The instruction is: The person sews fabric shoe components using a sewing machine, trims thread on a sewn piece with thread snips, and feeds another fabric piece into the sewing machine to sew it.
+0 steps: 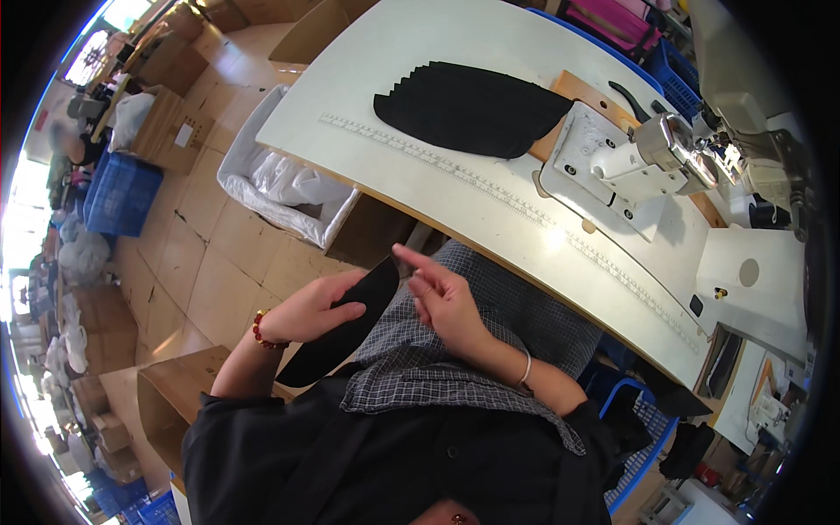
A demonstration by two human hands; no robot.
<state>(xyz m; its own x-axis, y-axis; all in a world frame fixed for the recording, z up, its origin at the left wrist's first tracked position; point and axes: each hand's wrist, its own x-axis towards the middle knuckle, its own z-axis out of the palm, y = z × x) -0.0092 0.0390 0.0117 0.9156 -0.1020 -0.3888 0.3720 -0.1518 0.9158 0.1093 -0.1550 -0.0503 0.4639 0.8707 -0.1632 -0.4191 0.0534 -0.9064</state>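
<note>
My left hand [313, 308] grips a black curved fabric piece [330, 345] over my lap. The thumb lies on top of it and the other fingers pass along its far side. The piece is long and tilted, with its upper tip toward my right hand. My right hand [448, 308] is beside that tip, index finger stretched out and the others partly bent, with nothing seen in it. Whether the fingers touch the fabric I cannot tell. On the white table [367, 61] lies a fanned stack of similar black pieces [468, 109].
A sewing machine [652, 166] stands at the table's right, with black-handled snips [632, 102] behind it. A ruler strip [490, 185] runs along the near edge. Left of the table is a plastic-lined bin [249, 166]; a cardboard box [179, 389] and blue basket [643, 437] flank me.
</note>
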